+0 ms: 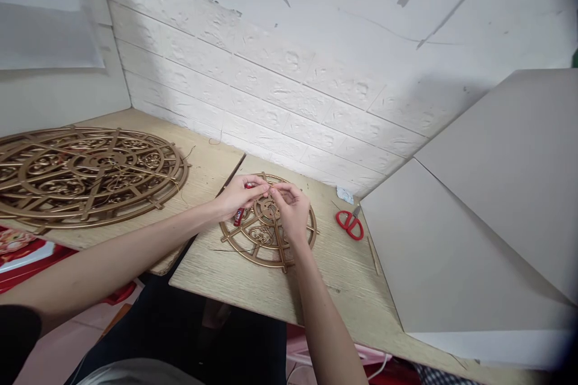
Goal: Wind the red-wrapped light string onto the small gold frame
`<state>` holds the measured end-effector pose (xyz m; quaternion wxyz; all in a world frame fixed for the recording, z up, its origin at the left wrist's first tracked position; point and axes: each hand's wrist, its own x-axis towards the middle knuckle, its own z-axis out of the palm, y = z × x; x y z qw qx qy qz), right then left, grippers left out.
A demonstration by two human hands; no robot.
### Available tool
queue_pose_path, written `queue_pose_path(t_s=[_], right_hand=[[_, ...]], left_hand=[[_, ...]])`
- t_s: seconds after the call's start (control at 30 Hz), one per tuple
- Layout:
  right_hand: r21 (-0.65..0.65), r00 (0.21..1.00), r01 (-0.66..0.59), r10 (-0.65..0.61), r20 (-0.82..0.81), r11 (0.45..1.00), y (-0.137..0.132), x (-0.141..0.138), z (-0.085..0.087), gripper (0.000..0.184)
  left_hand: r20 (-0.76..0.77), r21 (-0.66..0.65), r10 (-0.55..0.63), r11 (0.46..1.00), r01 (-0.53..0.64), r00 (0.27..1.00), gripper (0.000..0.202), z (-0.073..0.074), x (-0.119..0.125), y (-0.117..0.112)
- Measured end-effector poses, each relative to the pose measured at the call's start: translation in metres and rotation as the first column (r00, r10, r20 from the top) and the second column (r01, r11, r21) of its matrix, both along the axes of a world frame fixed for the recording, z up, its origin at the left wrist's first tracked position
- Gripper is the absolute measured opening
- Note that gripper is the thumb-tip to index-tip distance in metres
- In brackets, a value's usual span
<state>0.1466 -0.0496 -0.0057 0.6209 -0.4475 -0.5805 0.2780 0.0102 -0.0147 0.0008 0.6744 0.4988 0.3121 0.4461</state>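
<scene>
A small round gold ornament with openwork scrolls lies on the wooden table. Both hands hover over its centre. My left hand is closed around a small red tube whose tip pokes out below the palm at the ornament's left rim. My right hand has its fingers pinched together at the ornament's hub, touching the left hand's fingertips; what it pinches is too small to make out.
A much larger gold openwork disc rests on the adjoining table to the left. Red-handled scissors lie right of the small ornament. Grey cardboard sheets lean at the right. A white brick-pattern wall stands behind.
</scene>
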Motion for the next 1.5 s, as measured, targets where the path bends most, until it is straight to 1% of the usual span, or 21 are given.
queue_pose_path(t_s=[0.2, 0.37, 0.63, 0.73, 0.83, 0.97, 1.07, 1.13, 1.23, 1.37, 1.5], right_hand=[[-0.011, 1.0, 0.006, -0.007, -0.028, 1.0, 0.0002, 0.0011, 0.0013, 0.014], [-0.032, 0.999, 0.005, -0.007, -0.047, 0.999, 0.0005, 0.0015, 0.0013, 0.014], [-0.035, 0.999, 0.042, -0.043, -0.029, 0.999, 0.0027, 0.0047, -0.0013, 0.017], [-0.056, 0.998, 0.028, -0.031, -0.051, 0.998, 0.0018, 0.0034, 0.0009, 0.017], [-0.062, 0.998, -0.012, 0.009, -0.059, 0.998, -0.0002, 0.0016, 0.0037, 0.015], [-0.054, 0.999, -0.033, 0.034, 0.02, 0.998, -0.0023, 0.0005, 0.0036, 0.017], [-0.05, 0.995, 0.001, 0.004, 0.099, 0.999, -0.002, 0.0011, 0.0008, 0.021], [-0.054, 0.994, 0.019, -0.013, 0.111, 0.998, -0.0014, 0.0013, -0.0005, 0.022], [-0.069, 0.998, 0.018, -0.014, 0.06, 0.997, -0.0013, 0.0004, -0.0002, 0.022], [-0.087, 0.999, 0.011, -0.015, -0.043, 0.996, -0.0021, -0.0015, 0.0025, 0.02], [-0.086, 0.996, 0.017, -0.024, -0.086, 0.996, -0.0014, -0.0017, 0.0039, 0.019]], left_hand=[[0.034, 0.003, -0.012, 1.0, 0.012, 0.999, 0.017, -0.0014, 0.0001, 0.0006], [0.024, 0.006, -0.016, 1.0, 0.015, 1.0, 0.018, -0.0003, 0.0, -0.0002], [0.022, -0.007, -0.026, 1.0, 0.026, 0.999, 0.019, 0.0029, -0.0006, -0.0021], [0.035, -0.027, -0.039, 0.999, 0.04, 0.999, 0.02, 0.0036, -0.0008, -0.0022], [0.058, -0.042, -0.048, 0.998, 0.05, 0.997, 0.019, 0.0023, -0.0011, -0.0006], [0.096, -0.057, -0.058, 0.996, 0.064, 0.994, 0.018, -0.0005, -0.0013, 0.0022], [0.101, -0.064, -0.061, 0.996, 0.068, 0.993, 0.017, -0.0007, -0.0012, 0.003], [0.094, -0.073, -0.054, 0.995, 0.061, 0.994, 0.017, -0.0004, -0.0011, 0.003], [0.082, -0.068, -0.037, 0.997, 0.043, 0.996, 0.015, -0.0007, -0.0015, 0.0031], [0.049, -0.03, -0.013, 0.999, 0.015, 0.999, 0.017, -0.0021, -0.002, 0.0035], [0.014, -0.002, -0.02, 1.0, 0.02, 1.0, 0.018, -0.0017, -0.0014, 0.0024]])
